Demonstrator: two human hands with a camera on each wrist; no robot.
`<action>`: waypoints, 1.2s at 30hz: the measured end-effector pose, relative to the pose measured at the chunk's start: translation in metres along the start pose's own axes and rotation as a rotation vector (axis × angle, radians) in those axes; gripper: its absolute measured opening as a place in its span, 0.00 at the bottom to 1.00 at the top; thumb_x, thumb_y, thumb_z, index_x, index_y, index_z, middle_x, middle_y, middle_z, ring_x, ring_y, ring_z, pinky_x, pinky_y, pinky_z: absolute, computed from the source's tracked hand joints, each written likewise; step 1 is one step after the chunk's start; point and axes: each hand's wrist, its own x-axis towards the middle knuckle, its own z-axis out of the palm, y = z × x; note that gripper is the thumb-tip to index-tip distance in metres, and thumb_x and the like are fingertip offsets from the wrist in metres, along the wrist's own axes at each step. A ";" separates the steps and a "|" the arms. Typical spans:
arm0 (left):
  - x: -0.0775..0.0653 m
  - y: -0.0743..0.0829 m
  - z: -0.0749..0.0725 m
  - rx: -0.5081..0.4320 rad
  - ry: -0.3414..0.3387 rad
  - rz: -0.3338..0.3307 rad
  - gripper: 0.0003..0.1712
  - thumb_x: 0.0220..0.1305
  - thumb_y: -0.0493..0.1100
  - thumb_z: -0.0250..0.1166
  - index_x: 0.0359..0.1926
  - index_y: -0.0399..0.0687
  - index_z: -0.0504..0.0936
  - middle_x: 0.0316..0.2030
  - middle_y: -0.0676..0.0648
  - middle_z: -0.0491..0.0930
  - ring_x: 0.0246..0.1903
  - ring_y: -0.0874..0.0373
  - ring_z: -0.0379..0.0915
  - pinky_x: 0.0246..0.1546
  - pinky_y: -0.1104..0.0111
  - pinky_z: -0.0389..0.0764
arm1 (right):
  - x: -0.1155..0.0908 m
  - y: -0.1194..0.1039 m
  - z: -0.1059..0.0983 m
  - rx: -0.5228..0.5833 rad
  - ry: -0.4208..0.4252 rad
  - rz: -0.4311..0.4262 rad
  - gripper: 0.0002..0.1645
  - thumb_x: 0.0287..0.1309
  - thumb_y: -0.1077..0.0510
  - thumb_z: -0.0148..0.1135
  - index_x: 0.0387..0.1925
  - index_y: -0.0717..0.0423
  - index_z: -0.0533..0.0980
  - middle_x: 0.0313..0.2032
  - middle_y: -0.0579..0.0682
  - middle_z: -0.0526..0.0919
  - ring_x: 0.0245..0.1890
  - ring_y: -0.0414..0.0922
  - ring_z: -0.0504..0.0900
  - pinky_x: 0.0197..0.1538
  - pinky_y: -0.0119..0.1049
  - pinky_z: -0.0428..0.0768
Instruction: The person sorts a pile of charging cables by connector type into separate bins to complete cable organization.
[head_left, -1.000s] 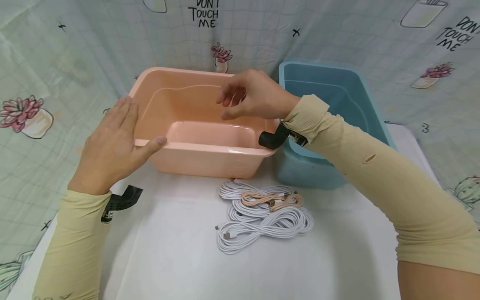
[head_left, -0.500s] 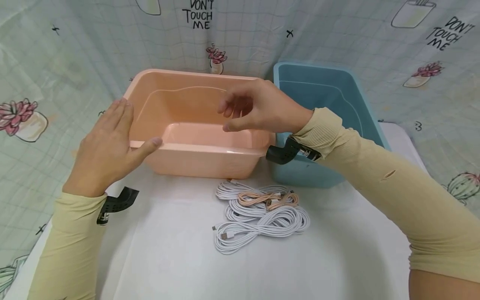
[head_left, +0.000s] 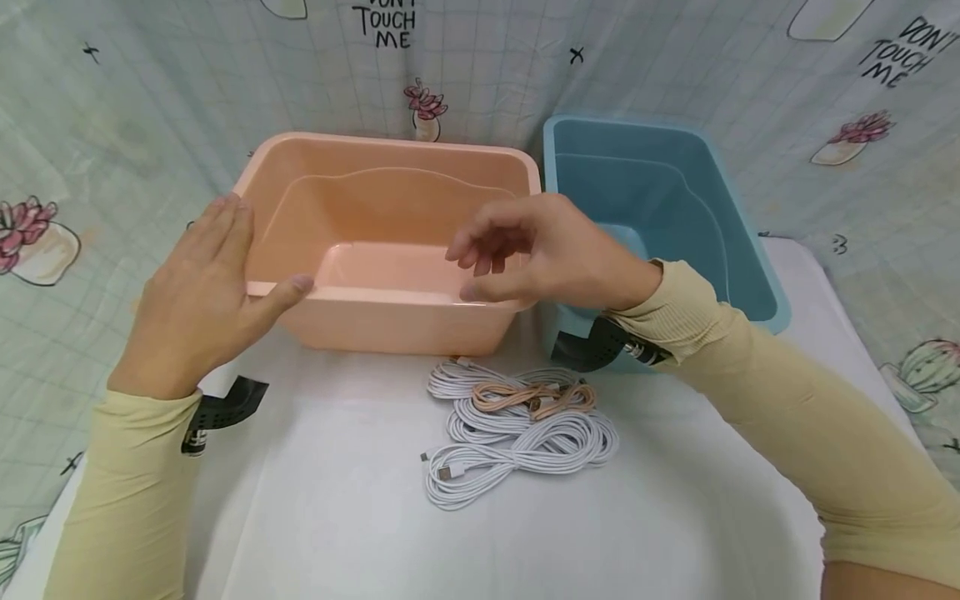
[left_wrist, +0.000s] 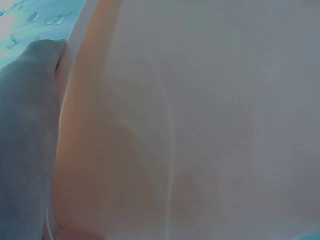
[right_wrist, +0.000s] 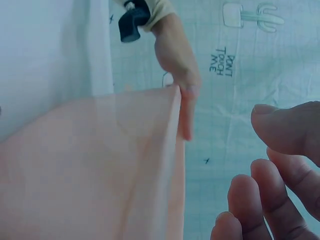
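The left hand [head_left: 195, 308], fingers straight, rests against the left end of the peach bin [head_left: 390, 325]. The right hand [head_left: 558, 254], fingers loosely bent around nothing, hangs over its right end, seemingly clear of the rim. White cables [head_left: 555, 447] and an orange cable [head_left: 497, 397] lie on its near side; the blue bin [head_left: 652, 196] stands to its right.

Over my feed the white table [head_left: 360, 525] sits in soft light, faint shadows [head_left: 742, 508] across its top. Behind it and past both its sides, I get a wrinkled, pale green gridded cloth [head_left: 480, 100], printed with pink succulents [head_left: 426, 104], "DON'T TOUCH ME" lettering [head_left: 907, 54] and, to the table's right, a cactus [head_left: 932, 367].
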 end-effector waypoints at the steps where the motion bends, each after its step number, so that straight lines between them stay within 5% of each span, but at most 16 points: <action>1: 0.000 0.000 0.000 0.000 0.001 -0.001 0.59 0.70 0.73 0.54 0.81 0.34 0.49 0.81 0.30 0.50 0.82 0.37 0.45 0.78 0.37 0.54 | -0.003 0.000 0.002 0.008 -0.007 -0.013 0.15 0.52 0.63 0.78 0.43 0.56 0.85 0.40 0.50 0.87 0.36 0.45 0.83 0.43 0.33 0.84; 7: -0.001 0.000 0.000 0.000 0.005 -0.013 0.59 0.70 0.74 0.53 0.81 0.34 0.49 0.81 0.31 0.50 0.82 0.37 0.45 0.79 0.38 0.54 | -0.021 0.000 0.017 0.017 -0.074 -0.072 0.15 0.51 0.63 0.79 0.42 0.56 0.85 0.38 0.49 0.87 0.36 0.42 0.83 0.43 0.35 0.86; 16: -0.001 0.000 0.001 -0.013 0.013 -0.013 0.59 0.70 0.74 0.53 0.81 0.34 0.49 0.81 0.31 0.49 0.82 0.36 0.45 0.79 0.38 0.53 | -0.049 0.004 0.033 -0.058 -0.052 -0.206 0.15 0.48 0.60 0.83 0.38 0.50 0.86 0.35 0.39 0.86 0.36 0.35 0.82 0.42 0.32 0.85; 36: 0.002 0.000 0.004 -0.003 0.035 -0.006 0.59 0.69 0.75 0.53 0.81 0.34 0.52 0.80 0.31 0.52 0.82 0.36 0.47 0.79 0.38 0.54 | -0.095 0.061 0.059 -0.048 -0.023 -0.142 0.15 0.52 0.59 0.81 0.41 0.48 0.85 0.36 0.43 0.87 0.33 0.41 0.85 0.35 0.34 0.85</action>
